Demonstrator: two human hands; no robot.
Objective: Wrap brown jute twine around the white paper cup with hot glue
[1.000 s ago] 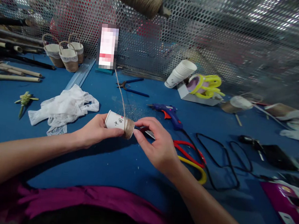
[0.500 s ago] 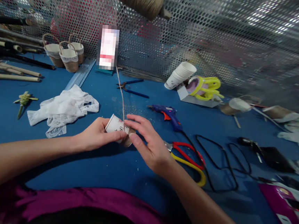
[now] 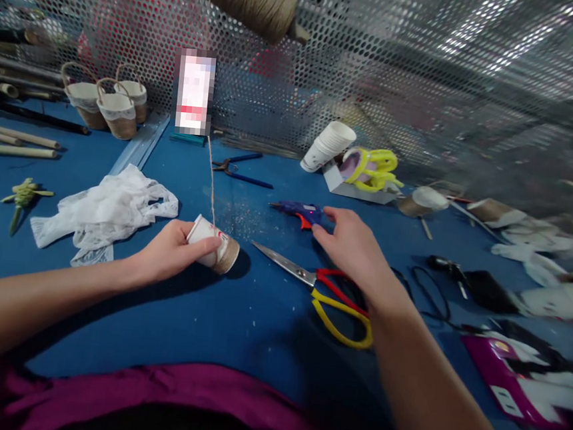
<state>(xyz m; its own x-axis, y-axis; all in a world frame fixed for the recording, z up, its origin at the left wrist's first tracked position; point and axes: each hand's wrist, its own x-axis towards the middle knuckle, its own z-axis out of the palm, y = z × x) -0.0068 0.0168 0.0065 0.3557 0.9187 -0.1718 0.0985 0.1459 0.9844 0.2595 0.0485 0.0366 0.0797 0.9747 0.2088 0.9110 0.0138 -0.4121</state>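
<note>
A white paper cup (image 3: 205,237) lies tilted in my left hand (image 3: 175,251), its thumb across the side. Brown twine (image 3: 227,257) wraps the cup's lower part, and a strand (image 3: 211,178) runs from it up to the spool (image 3: 248,1) at the top. My right hand (image 3: 344,241) is at the handle of the blue glue gun (image 3: 303,211), thumb and fingers either side of it; a firm grip cannot be made out. Scissors (image 3: 306,277) with red and yellow handles lie between the hands, partly under my right wrist.
White lace (image 3: 109,209) lies at the left, near a green woven piece (image 3: 24,195). Small twine-wrapped cups (image 3: 119,117) stand behind it. Blue-handled pliers (image 3: 247,179), stacked paper cups (image 3: 326,148) and yellow scissors (image 3: 378,169) sit farther back. A black cord crosses the right side.
My right hand has left the cup and moved right to the glue gun's handle. My left hand still holds the cup. The scissors' blades now show. The whole view has shifted slightly.
</note>
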